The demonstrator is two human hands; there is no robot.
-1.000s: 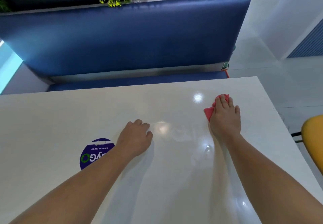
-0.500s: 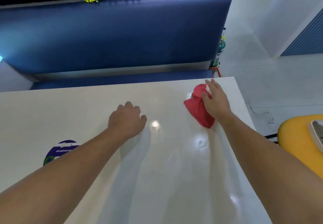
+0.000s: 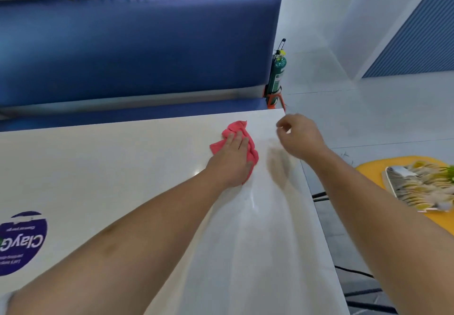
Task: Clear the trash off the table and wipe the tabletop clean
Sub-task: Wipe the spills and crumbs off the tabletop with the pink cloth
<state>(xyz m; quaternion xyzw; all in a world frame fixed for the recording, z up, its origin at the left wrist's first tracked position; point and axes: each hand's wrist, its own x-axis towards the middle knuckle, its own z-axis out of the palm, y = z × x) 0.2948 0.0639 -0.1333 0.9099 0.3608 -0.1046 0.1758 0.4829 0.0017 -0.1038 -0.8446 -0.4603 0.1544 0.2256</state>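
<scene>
Head view: crumpled pink cloth (image 3: 235, 128) on glossy tabletop (image 3: 122, 167)

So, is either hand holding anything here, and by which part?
Nothing is gripped. The left hand presses flat on the middle of the red cloth; the right hand hovers loosely curled, apparently empty.

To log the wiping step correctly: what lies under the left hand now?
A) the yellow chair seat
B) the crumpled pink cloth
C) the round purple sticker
B: the left hand lies with straight fingers on the crumpled pink cloth on the white tabletop.
</scene>
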